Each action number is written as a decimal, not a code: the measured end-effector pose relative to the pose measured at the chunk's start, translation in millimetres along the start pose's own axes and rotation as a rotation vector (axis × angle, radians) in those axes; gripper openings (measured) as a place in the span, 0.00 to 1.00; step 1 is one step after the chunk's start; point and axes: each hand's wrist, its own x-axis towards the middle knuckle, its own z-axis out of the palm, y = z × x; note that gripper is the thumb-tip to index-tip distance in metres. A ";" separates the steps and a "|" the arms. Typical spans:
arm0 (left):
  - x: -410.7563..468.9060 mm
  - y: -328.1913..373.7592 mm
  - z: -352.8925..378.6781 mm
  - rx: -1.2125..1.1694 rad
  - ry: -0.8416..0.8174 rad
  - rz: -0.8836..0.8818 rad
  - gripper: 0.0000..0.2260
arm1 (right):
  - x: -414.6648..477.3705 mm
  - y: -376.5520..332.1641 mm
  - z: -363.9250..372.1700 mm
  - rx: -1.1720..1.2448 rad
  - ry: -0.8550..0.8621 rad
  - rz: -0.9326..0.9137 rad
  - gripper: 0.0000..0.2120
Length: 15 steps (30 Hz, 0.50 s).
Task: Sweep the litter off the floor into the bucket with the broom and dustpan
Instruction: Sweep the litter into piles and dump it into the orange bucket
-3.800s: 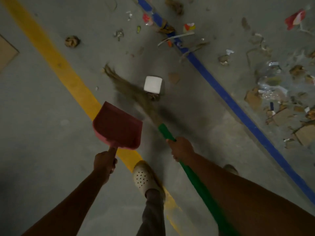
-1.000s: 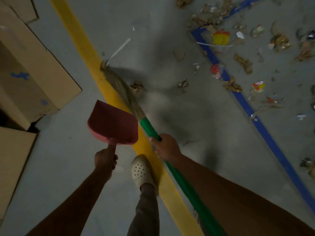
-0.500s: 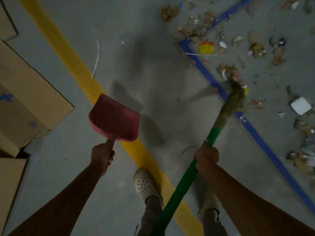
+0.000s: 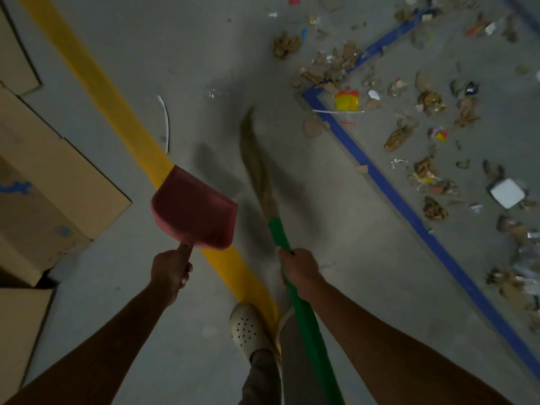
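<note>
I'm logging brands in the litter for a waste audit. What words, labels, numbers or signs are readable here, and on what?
No text can be read in this view.
Cardboard box: blue marks, too blurred to read.
Yellow and red wrapper: print too small and blurred.
Dustpan and broom: no lettering shows.

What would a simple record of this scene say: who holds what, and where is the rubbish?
left hand: grips the red dustpan by its handle
right hand: grips the green broom by its handle
bristles: blurred, over bare floor between the yellow line and the blue tape line
litter: scattered, mostly right of the blue tape line
bucket: not in view
cardboard boxes: at the left edge
</note>
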 end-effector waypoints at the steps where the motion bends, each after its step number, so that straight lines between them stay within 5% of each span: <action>1: 1.1 -0.5 1.1 -0.001 0.002 0.002 0.30 | 2.1 3.9 -0.3 -0.026 -0.047 0.034 0.20; 4: 0.6 -0.6 10.0 0.040 0.007 0.007 0.30 | 14.0 32.3 -15.5 0.038 -0.072 0.181 0.22; 9: -3.7 14.2 42.2 0.087 -0.042 0.011 0.27 | 27.7 75.5 -79.2 0.175 0.264 0.314 0.23; 15: -12.1 54.5 100.4 0.087 -0.101 0.024 0.25 | 28.9 71.2 -160.5 0.492 0.537 0.266 0.21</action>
